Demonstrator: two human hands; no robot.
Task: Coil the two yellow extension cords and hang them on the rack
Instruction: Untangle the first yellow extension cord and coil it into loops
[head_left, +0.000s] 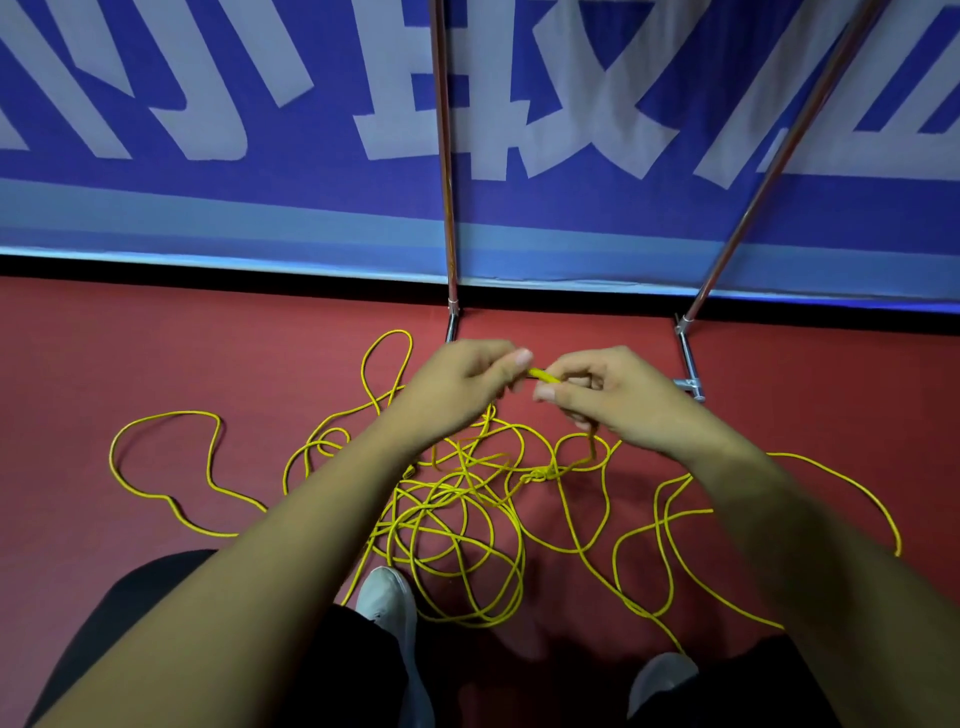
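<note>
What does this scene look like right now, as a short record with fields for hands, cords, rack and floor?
left hand: pinches a raised cord stretch
right hand: pinches the same stretch
yellow cords: tangled in loose loops on the floor, uncoiled
rack: metal poles behind the tangle, no cord on them
floor: red

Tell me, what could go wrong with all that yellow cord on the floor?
The left hand and right hand pinch one end of the thin yellow cords. Pulling could tighten the knot in the tangled pile. Loops lie beside the white shoe, so a step might trip the person. A loop might snag the shiny metal rack foot.
</note>
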